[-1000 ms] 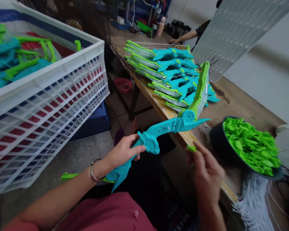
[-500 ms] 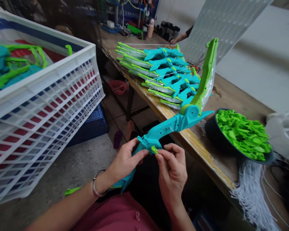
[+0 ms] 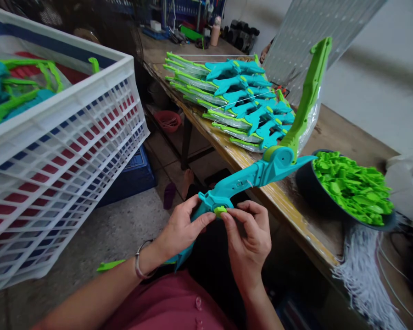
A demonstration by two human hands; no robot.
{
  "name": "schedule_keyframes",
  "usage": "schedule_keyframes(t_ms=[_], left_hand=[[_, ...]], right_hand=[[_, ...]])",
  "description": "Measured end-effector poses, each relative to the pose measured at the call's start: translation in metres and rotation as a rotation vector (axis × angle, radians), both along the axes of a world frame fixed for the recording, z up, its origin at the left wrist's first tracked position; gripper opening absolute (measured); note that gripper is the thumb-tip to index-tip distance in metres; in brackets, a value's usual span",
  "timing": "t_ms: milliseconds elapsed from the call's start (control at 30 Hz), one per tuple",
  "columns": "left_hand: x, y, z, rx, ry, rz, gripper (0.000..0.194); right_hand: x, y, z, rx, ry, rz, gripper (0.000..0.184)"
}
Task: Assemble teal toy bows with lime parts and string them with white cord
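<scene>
A teal toy bow (image 3: 239,181) with lime-green limbs lies slanted across my lap, its far limb (image 3: 308,96) pointing up over the table. My left hand (image 3: 182,224) is closed around the teal body near its middle, thumb on top. My right hand (image 3: 249,233) pinches a small lime-green plastic piece (image 3: 220,211) between thumb and fingers, against a round part of the bow's body. The left thumb tip is close beside that piece. Part of the bow's near half is hidden under my left hand and forearm.
Several similar toy bows (image 3: 234,96) lie stacked on the wooden table (image 3: 296,224). A dark bowl (image 3: 309,195) holds lime-green pieces, with white strings (image 3: 359,270) hanging nearby. A white crate (image 3: 89,123) with bow parts stands left, above a blue crate (image 3: 127,178). Another person's hand (image 3: 265,52) shows behind.
The small green piece has turned and now sits flatter against the bow's body. The bow's upper limb has shifted slightly right and up in view. Both hands keep their hold.
</scene>
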State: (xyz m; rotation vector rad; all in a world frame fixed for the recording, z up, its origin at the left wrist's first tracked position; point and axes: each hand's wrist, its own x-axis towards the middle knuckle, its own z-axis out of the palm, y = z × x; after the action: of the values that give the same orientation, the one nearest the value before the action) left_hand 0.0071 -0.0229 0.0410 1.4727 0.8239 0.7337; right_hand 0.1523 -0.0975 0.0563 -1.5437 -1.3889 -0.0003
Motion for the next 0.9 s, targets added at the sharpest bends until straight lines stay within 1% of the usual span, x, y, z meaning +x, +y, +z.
schedule_keyframes(t_ms=[67, 167, 233, 333, 400, 500, 600, 700, 833, 900], left_hand=[[-0.001, -0.001, -0.002, 0.014, 0.012, -0.003, 0.033], [-0.004, -0.001, -0.004, 0.055, 0.048, 0.000, 0.034], [-0.005, 0.001, -0.004, 0.090, 0.062, 0.018, 0.035], [-0.006, 0.003, -0.001, 0.138, 0.093, 0.033, 0.036], [-0.006, 0.004, 0.000, 0.172, 0.123, 0.029, 0.034], [-0.004, 0.003, -0.002, 0.188, 0.145, 0.017, 0.029], [-0.003, 0.002, -0.010, 0.185, 0.167, 0.022, 0.028], [-0.003, 0.001, -0.018, 0.225, 0.184, 0.035, 0.027], [-0.001, 0.003, -0.020, 0.274, 0.192, 0.056, 0.026], [0.001, 0.007, -0.019, 0.229, 0.193, 0.056, 0.029]], right_hand=[[0.000, 0.001, 0.000, 0.011, 0.004, -0.016, 0.006], [0.002, 0.003, 0.001, 0.004, 0.077, -0.030, 0.020], [0.005, 0.003, 0.002, -0.090, 0.211, 0.031, 0.027], [0.011, 0.002, 0.004, -0.297, 0.412, 0.203, 0.027], [0.014, 0.002, 0.002, -0.365, 0.423, 0.246, 0.029], [0.016, 0.004, -0.006, -0.373, 0.354, 0.244, 0.027], [0.016, 0.006, -0.016, -0.348, 0.323, 0.236, 0.022], [0.014, 0.008, -0.023, -0.319, 0.312, 0.209, 0.020], [0.008, 0.005, -0.020, -0.303, 0.337, 0.161, 0.019], [0.007, 0.005, -0.018, -0.319, 0.334, 0.150, 0.022]])
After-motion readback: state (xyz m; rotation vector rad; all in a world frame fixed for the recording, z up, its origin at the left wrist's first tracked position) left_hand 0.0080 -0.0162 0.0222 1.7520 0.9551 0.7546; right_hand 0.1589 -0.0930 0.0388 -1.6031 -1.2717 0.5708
